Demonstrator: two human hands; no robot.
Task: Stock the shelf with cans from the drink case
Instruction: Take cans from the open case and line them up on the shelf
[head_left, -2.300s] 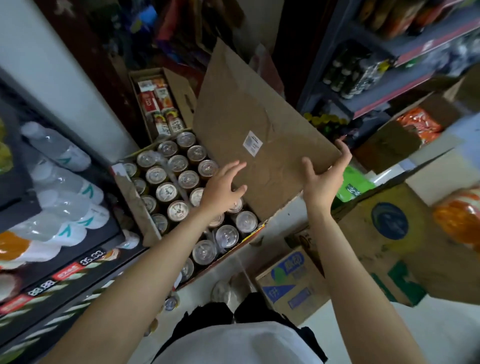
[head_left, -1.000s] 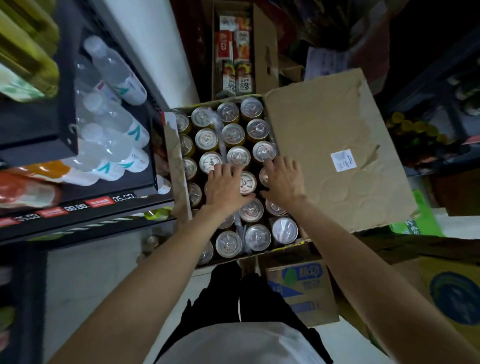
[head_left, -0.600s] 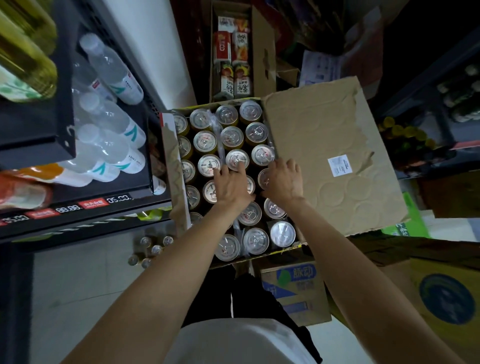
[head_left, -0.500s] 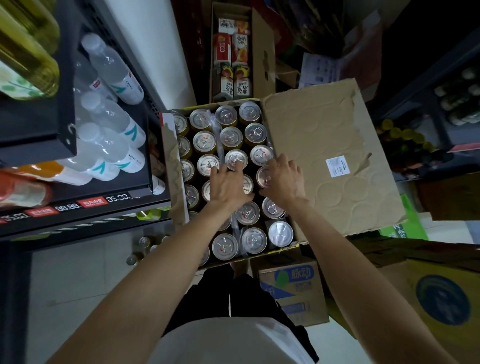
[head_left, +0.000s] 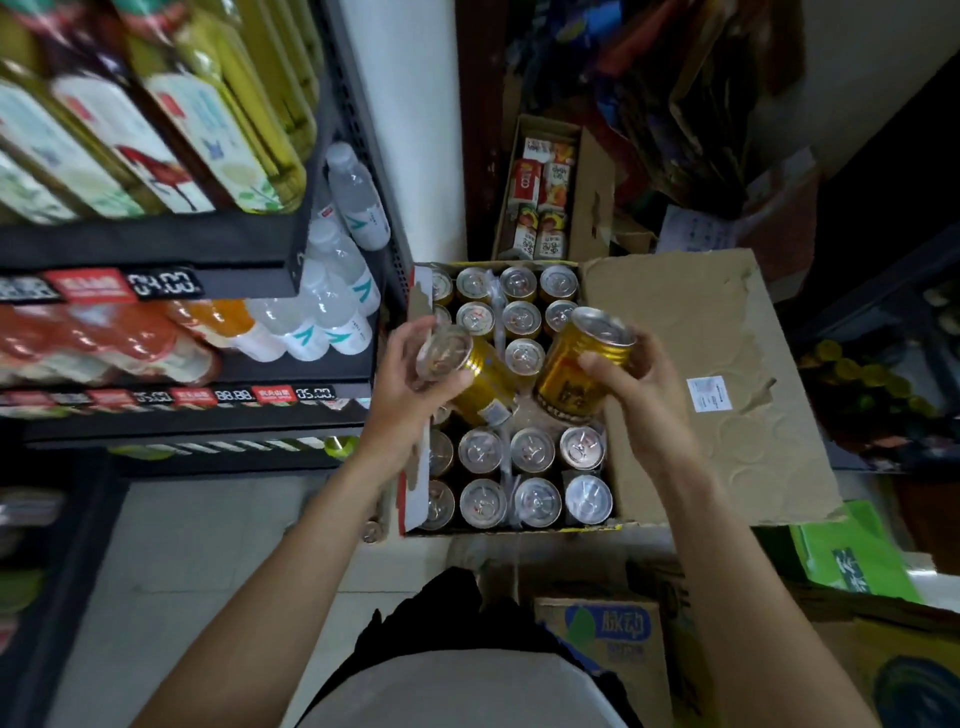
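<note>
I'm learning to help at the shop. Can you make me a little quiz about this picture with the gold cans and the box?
1. True or false: each hand holds one gold can.
2. Which can is tipped more on its side? A) the left hand's can B) the right hand's can
3. Fill in: the shelf with water bottles is on the person's ____ side.

Key
1. True. The left hand and the right hand each grip a can above the drink case.
2. A.
3. Left.
</note>
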